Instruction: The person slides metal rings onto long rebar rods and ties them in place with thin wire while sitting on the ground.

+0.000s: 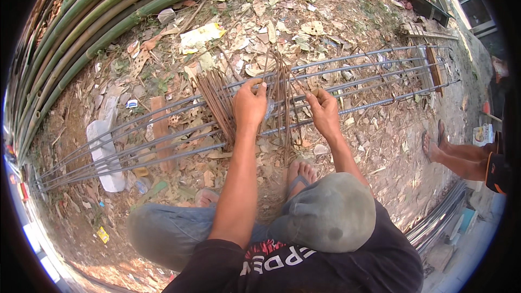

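Several long grey steel bars run across in front of me, just above leaf-strewn ground. Rusty bent stirrups are bunched on them: one bundle leans to the left of my left hand, and a second bundle stands between my hands. My left hand is closed, its thumb and fingertips pinching at a thin rusty stirrup by the top bars. With thumb and forefinger, my right hand pinches the thin end of a rusty stirrup on the right side of the second bundle. My fingers partly hide both contacts.
Under the bars' left part lie a white block and a brown board; a wooden piece crosses them at the right. Green bamboo poles curve along the far side. Another person's legs are at right, near more steel rods.
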Motion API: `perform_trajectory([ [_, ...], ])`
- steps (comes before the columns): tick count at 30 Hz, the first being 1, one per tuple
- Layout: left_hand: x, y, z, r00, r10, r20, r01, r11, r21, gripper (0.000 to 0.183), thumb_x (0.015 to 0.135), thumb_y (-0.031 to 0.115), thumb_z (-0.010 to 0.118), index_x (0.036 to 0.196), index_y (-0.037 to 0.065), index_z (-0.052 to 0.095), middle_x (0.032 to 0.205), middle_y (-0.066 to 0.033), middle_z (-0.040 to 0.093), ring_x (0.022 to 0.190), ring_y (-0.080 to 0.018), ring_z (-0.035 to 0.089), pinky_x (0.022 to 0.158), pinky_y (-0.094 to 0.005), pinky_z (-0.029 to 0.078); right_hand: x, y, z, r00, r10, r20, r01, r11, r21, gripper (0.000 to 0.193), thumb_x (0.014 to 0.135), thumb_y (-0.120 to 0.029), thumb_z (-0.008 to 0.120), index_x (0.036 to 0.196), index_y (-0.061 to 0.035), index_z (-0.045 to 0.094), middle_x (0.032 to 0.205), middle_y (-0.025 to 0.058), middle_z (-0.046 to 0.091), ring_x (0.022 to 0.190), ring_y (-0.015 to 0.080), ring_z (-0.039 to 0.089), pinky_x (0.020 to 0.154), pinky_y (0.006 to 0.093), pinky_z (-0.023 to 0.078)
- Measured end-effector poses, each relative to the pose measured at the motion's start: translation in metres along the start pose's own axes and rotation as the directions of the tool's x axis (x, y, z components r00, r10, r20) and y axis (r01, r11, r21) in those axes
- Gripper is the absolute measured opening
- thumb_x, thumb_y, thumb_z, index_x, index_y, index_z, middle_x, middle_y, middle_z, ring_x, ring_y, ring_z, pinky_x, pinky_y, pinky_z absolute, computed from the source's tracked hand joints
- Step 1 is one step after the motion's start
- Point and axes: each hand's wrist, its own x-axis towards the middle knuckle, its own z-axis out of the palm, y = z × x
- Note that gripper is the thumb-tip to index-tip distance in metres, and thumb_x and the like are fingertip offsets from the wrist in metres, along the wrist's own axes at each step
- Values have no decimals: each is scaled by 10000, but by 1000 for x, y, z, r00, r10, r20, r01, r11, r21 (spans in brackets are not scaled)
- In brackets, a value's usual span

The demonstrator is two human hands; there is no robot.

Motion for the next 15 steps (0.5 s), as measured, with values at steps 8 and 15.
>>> perform_trajectory([
  [8, -3, -4, 24, 998, 40, -37, -34, 987, 155, 249, 940, 263, 709, 1079, 64, 765, 915, -175, 757, 880, -374, 715, 815, -474, 533, 1, -13, 11, 993, 114, 33, -118, 979, 166, 225, 978, -206, 679, 937, 15, 684, 660, -40, 557, 589, 47, 421, 526, 272, 334],
  [15, -13, 1, 27, 979, 49, -198, -72, 991, -110, 204, 926, 214, 707, 905, 17, 756, 789, -200, 710, 755, -382, 681, 732, -486, 493, -16, -9, 28, 998, -5, -56, 16, 977, 210, 208, 988, -168, 694, 856, -21, 628, 645, -69, 533, 583, 17, 374, 503, 249, 265],
])
